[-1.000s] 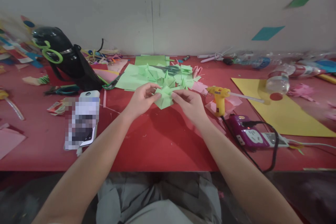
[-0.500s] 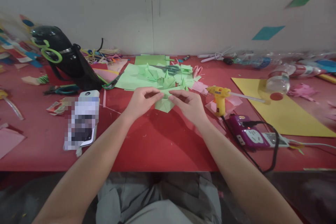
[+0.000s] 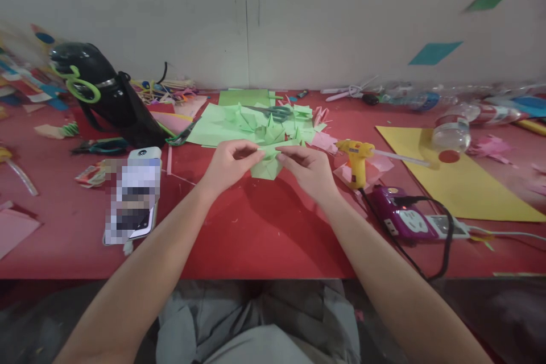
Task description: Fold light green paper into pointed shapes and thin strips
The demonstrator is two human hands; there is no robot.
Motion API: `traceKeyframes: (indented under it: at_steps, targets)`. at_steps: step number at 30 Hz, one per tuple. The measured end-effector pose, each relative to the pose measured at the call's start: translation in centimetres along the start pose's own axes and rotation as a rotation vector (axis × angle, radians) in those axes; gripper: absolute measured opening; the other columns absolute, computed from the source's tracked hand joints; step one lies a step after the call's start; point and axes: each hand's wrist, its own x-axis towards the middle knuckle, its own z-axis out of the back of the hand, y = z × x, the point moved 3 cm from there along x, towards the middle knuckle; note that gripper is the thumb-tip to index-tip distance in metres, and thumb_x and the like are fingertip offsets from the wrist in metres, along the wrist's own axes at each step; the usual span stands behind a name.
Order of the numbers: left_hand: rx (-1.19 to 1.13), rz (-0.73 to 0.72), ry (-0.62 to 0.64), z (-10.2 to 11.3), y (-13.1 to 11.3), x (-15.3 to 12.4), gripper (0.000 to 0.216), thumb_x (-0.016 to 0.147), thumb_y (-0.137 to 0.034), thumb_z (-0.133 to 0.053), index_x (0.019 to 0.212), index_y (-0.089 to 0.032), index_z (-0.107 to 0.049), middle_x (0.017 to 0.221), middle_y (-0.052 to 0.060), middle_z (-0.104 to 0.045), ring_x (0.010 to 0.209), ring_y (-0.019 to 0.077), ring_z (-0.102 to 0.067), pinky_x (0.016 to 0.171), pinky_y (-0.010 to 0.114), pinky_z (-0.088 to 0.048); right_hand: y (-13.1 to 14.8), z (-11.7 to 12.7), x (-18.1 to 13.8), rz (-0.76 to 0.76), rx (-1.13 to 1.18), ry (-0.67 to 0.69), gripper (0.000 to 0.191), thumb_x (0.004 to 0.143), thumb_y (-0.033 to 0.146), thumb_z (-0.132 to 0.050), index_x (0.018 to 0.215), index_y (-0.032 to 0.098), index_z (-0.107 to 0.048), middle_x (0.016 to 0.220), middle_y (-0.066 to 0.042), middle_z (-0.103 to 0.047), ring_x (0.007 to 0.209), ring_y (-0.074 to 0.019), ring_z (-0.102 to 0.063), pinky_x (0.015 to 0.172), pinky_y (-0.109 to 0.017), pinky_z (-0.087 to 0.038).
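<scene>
A small piece of folded light-green paper point(image 3: 266, 169) is pinched between my two hands over the red table. My left hand point(image 3: 232, 166) grips its left side between thumb and fingers. On the opposite side, my right hand point(image 3: 307, 169) holds it the same way, with the fingertips of both hands close together. Just behind the hands lie several folded green paper pieces point(image 3: 275, 131) on light-green sheets point(image 3: 211, 125). Dark-handled scissors point(image 3: 277, 114) rest on top of that pile.
Right of my hands stands a yellow glue gun point(image 3: 357, 162) beside a purple power adapter point(image 3: 403, 213) with a looping black cord. A yellow sheet point(image 3: 460, 182) and plastic bottles point(image 3: 452, 136) lie farther right. To the left are a phone point(image 3: 134, 199) and a black bottle holder point(image 3: 106, 91).
The folded green paper has tilted slightly between my fingers, its lower edge now looking flatter instead of pointed. Both hands stay almost in place, and the things around them have not moved.
</scene>
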Motion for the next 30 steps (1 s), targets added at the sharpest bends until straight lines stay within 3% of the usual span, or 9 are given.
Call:
traceKeyframes:
  at_steps: [7, 17, 22, 30]
  targets:
    - [0.063, 0.026, 0.086, -0.3, 0.2, -0.1, 0.023, 0.077, -0.039, -0.074, 0.085, -0.018, -0.073, 0.079, 0.003, -0.072, 0.072, 0.0151, -0.063, 0.067, 0.027, -0.049, 0.2, -0.3, -0.1, 0.041, -0.017, 0.058, 0.021, 0.08, 0.031, -0.068, 0.096, 0.022, -0.079, 0.09, -0.005, -0.076, 0.084, -0.0199, -0.069, 0.078, -0.035, -0.055]
    - [0.065, 0.02, 0.083, -0.1, -0.3, -0.1, 0.02, 0.078, -0.039, -0.073, 0.081, -0.019, -0.074, 0.076, 0.003, -0.073, 0.07, 0.0155, -0.064, 0.064, 0.026, -0.049, 0.8, -0.3, -0.3, 0.024, 0.006, 0.024, 0.023, 0.081, 0.042, -0.07, 0.089, 0.023, -0.078, 0.089, -0.004, -0.077, 0.084, -0.0197, -0.07, 0.079, -0.034, -0.055]
    - [0.08, 0.001, 0.084, -0.5, -0.7, -0.3, 0.017, 0.078, -0.036, -0.072, 0.08, -0.019, -0.073, 0.077, 0.002, -0.073, 0.072, 0.0152, -0.065, 0.065, 0.025, -0.05, 0.8, -0.4, -0.3, 0.04, 0.014, 0.002, 0.018, 0.079, 0.038, -0.072, 0.078, 0.021, -0.076, 0.08, -0.003, -0.075, 0.076, -0.0175, -0.068, 0.072, -0.031, -0.053]
    - [0.062, 0.022, 0.096, -0.5, -0.7, -0.3, 0.022, 0.078, -0.039, -0.073, 0.083, -0.018, -0.072, 0.079, 0.003, -0.072, 0.074, 0.0155, -0.064, 0.067, 0.026, -0.049, 1.1, -0.5, -0.4, 0.07, -0.041, 0.015, 0.02, 0.084, 0.039, -0.066, 0.077, 0.02, -0.071, 0.079, -0.003, -0.071, 0.076, -0.0171, -0.064, 0.071, -0.031, -0.051]
